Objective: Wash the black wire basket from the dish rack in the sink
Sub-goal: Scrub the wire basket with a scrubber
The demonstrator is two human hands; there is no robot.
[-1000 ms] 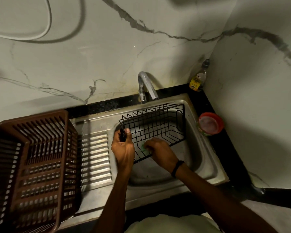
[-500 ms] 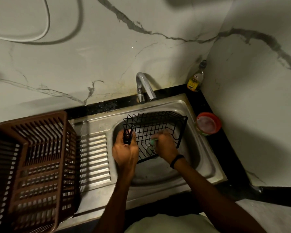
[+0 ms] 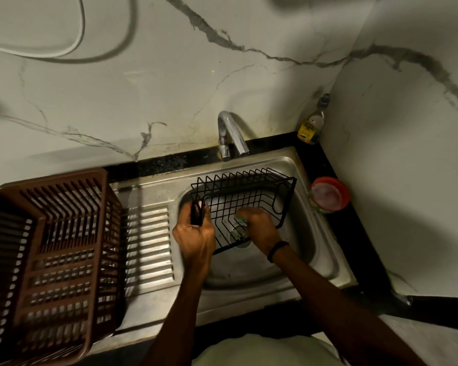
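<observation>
Fingers (image 3: 206,209): L (image 3: 196,233) round basket (image 3: 242,180), R (image 3: 259,228) sponge (image 3: 240,220)

Place: a home kitchen, at its washing-up corner.
Sink: a stainless steel sink (image 3: 236,299) with a ribbed drainboard (image 3: 148,247), set into a black desk (image 3: 159,165).
Tap: a chrome tap (image 3: 230,133) over the bowl.
Rack: a brown plastic dish rack (image 3: 50,247) at the drainboard's left.
Walls: marble-look wall panels (image 3: 169,88) meeting in a corner.
Supplies: a bottle of yellow liquid (image 3: 311,125) and a red-rimmed tub (image 3: 329,195) beside the sink.
</observation>
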